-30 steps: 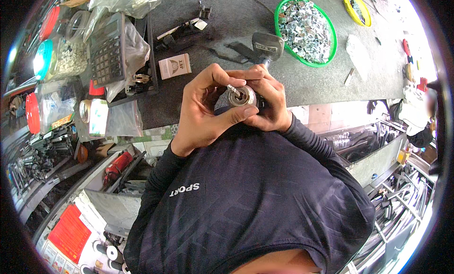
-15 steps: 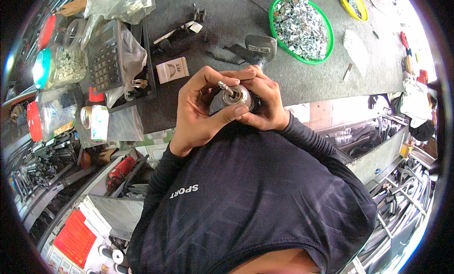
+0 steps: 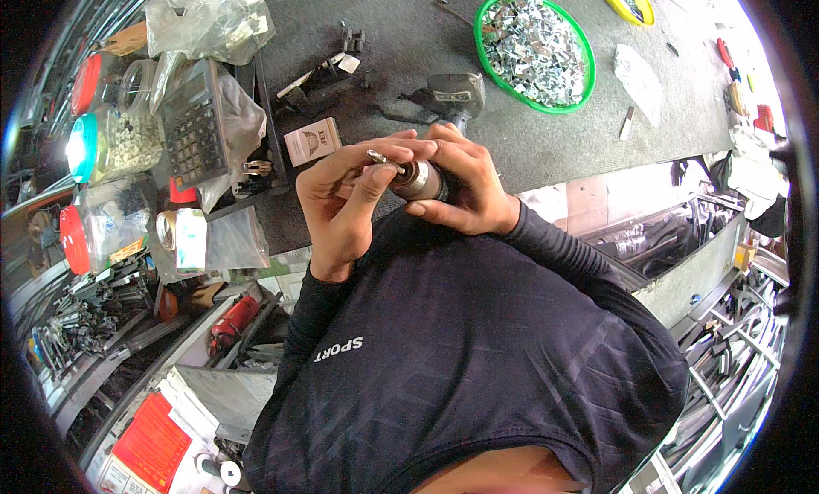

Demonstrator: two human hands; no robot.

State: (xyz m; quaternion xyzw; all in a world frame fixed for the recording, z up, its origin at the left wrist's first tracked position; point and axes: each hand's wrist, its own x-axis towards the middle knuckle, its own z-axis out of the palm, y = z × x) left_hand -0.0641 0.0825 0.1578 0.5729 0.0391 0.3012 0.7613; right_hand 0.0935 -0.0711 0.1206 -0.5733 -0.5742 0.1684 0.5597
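Observation:
A cordless drill (image 3: pixel 456 93) is held in front of my chest above the workbench, its chuck (image 3: pixel 418 182) pointing back toward me. My right hand (image 3: pixel 479 183) wraps around the drill just behind the chuck, thumb along the near side. At the chuck's mouth a short metal bit (image 3: pixel 380 159) sticks out to the left, tilted. My left hand (image 3: pixel 334 195) pinches this bit between thumb and fingers, the other fingers reaching over the top of the chuck. How deep the bit sits in the chuck is hidden.
A green basket (image 3: pixel 546 110) full of small metal pieces and a yellow basket (image 3: pixel 641 21) stand on the far bench. Left of my hands lie a small white box (image 3: pixel 312 142), a calculator (image 3: pixel 194 119) and lidded jars (image 3: pixel 128 136). Metal profiles (image 3: pixel 725 366) fill racks at the right.
My left thumb has moved off the chuck's front onto the bit. The chuck has turned to point more to the left, and the bit sits further left.

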